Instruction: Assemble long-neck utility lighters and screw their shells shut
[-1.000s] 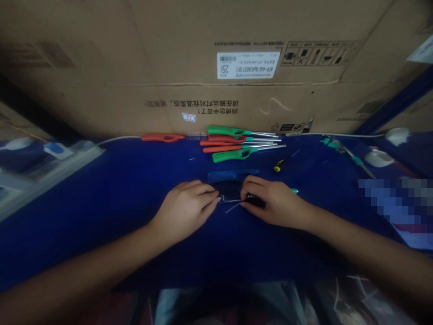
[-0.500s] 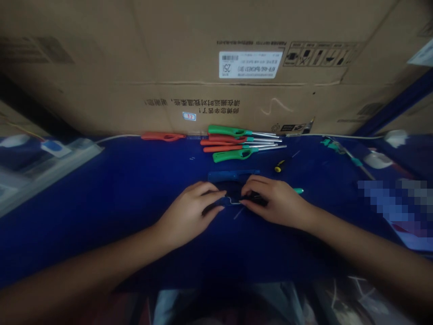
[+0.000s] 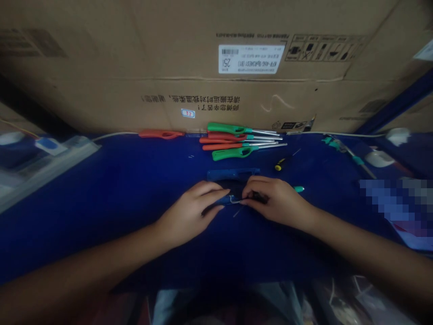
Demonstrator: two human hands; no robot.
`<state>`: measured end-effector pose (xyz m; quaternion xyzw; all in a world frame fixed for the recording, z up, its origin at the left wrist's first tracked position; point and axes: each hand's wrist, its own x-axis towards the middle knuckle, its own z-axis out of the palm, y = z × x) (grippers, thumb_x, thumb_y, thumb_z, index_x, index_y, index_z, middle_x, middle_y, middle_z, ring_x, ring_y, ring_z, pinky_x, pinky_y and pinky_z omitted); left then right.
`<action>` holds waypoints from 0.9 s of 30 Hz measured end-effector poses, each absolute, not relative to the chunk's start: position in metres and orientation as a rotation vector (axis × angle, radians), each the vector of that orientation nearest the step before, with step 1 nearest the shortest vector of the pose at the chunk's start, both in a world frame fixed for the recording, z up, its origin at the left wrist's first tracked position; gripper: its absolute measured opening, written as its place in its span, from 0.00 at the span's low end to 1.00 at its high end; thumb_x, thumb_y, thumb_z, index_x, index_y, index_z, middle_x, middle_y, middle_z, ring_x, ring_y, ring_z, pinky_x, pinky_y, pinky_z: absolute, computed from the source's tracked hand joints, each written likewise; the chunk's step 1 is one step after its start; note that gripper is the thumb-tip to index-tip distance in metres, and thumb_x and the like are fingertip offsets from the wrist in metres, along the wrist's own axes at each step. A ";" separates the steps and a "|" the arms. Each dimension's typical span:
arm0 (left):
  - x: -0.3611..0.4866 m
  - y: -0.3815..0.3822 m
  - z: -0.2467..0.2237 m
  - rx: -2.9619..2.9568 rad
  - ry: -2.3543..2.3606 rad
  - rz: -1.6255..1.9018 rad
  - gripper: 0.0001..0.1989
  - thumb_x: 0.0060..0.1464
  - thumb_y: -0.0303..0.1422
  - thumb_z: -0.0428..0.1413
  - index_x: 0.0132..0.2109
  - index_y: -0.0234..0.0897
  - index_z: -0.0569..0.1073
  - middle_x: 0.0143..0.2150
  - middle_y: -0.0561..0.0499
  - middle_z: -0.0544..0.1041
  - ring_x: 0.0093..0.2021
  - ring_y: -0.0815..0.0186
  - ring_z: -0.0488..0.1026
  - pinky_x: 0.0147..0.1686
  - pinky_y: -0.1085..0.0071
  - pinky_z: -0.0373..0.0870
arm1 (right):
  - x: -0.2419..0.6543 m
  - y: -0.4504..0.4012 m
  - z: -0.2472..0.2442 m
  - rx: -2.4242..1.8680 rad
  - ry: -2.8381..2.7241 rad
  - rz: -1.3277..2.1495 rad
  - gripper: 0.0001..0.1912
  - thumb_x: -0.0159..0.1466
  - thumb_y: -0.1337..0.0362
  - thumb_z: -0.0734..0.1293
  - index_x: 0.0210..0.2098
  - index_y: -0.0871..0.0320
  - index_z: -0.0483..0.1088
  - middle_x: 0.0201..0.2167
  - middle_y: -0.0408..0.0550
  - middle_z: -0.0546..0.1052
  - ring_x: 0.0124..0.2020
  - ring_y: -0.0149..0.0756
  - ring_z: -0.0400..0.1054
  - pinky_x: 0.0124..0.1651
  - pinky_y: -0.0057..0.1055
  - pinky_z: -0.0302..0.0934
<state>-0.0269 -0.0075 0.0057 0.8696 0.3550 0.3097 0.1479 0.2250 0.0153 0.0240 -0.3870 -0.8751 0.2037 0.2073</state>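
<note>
Dim light here, and I'm facing a brown cardboard wall [image 3: 101, 54], its printing [image 3: 204, 99] upside down, dark posts [image 3: 34, 110] either side, blue table [image 3: 135, 180] below!

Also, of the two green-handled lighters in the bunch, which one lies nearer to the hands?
The front green-handled lighter, lowest of the bunch in view. The other lies at the back, beside the cardboard, with red lighters between them.

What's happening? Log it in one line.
left hand: holding blue casing; right hand: touching thin wire; blue handle shell: beyond hands; screwdriver: untouched
</note>
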 end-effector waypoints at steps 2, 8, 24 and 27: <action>-0.026 -0.007 0.006 2.501 1.007 0.885 0.16 0.63 0.27 0.57 0.58 0.40 0.73 0.52 0.47 0.76 0.50 0.62 0.74 0.52 0.63 0.75 | 0.225 0.016 0.024 -1.092 -2.415 0.586 0.01 0.64 0.67 0.70 0.35 0.55 0.73 0.34 0.41 0.75 0.25 0.25 0.63 0.30 0.25 0.57; -0.026 -0.008 0.009 2.541 0.958 0.809 0.13 0.65 0.26 0.53 0.52 0.42 0.76 0.53 0.45 0.73 0.53 0.61 0.72 0.55 0.60 0.73 | 0.226 0.017 0.023 -1.019 -2.469 0.545 0.02 0.66 0.67 0.68 0.36 0.56 0.74 0.36 0.44 0.76 0.28 0.27 0.67 0.32 0.25 0.60; -0.027 -0.008 0.006 2.560 0.973 0.717 0.16 0.66 0.25 0.51 0.56 0.42 0.75 0.56 0.45 0.69 0.56 0.61 0.69 0.59 0.60 0.70 | 0.231 0.016 0.024 -0.969 -2.594 0.278 0.08 0.68 0.66 0.65 0.44 0.55 0.76 0.43 0.47 0.77 0.37 0.33 0.75 0.38 0.28 0.67; -0.028 -0.008 0.005 2.556 0.971 0.720 0.16 0.66 0.25 0.51 0.57 0.42 0.75 0.56 0.45 0.69 0.56 0.61 0.68 0.59 0.60 0.69 | 0.231 0.017 0.024 -0.973 -2.592 0.302 0.08 0.68 0.66 0.65 0.45 0.56 0.75 0.44 0.47 0.77 0.35 0.32 0.74 0.36 0.28 0.66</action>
